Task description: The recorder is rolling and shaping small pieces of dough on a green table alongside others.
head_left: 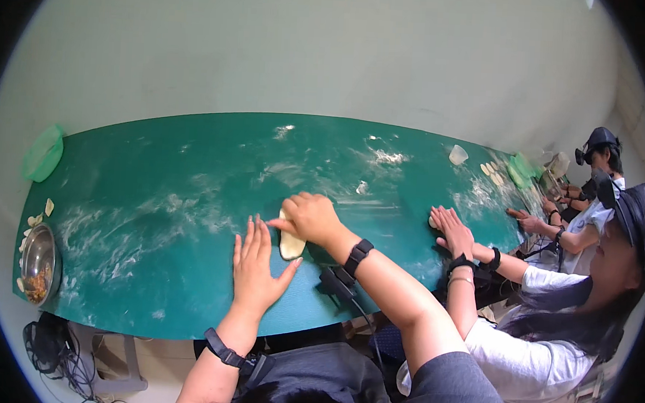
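Note:
A flattened, elongated piece of pale dough (291,248) lies on the green tabletop (187,282) in front of me. My right hand (313,217) is on its upper part, fingers curled over it and thumb reaching across to the left. Part of the dough is hidden under that hand. To its left, my left hand (258,270) lies flat with the fingers stretched forward. The left thumb points right, close to the dough's lower end; whether it touches cannot be made out. White flour is smeared over the table.
At the left edge stand a metal bowl (56,264) with orange-brown filling and a green basket (43,155), with pale dough pieces beside them. A small black device (338,284) is at the near edge. A co-worker's hands (452,230) press together at right; other people work farther along.

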Demonstrator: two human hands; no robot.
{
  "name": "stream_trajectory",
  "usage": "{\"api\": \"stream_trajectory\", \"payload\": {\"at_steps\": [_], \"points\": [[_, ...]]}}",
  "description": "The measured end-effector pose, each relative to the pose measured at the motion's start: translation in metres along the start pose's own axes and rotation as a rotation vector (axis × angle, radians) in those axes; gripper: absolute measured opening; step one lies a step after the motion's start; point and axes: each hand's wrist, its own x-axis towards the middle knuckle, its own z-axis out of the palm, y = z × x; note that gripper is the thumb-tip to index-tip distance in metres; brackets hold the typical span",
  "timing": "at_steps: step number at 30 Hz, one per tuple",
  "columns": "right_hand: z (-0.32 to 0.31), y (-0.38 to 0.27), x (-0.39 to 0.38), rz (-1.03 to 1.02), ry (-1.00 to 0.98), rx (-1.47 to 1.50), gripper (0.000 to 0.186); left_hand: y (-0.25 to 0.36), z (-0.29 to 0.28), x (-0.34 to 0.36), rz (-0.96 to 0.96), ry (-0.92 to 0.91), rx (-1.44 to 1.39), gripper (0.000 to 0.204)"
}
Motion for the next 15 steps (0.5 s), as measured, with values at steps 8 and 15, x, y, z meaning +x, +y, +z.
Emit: {"api": "stream_trajectory", "payload": {"at_steps": [8, 15], "points": [[0.024, 0.006, 0.022, 0.245, 0.007, 0.134, 0.05, 0.0, 0.007, -0.007, 0.248, -0.279, -0.041, 0.07], [-0.021, -0.009, 0.007, 0.431, -0.28, 0.518, 0.057, 0.008, 0.008, -0.008, 0.23, -0.248, -0.011, 0.062]]}}
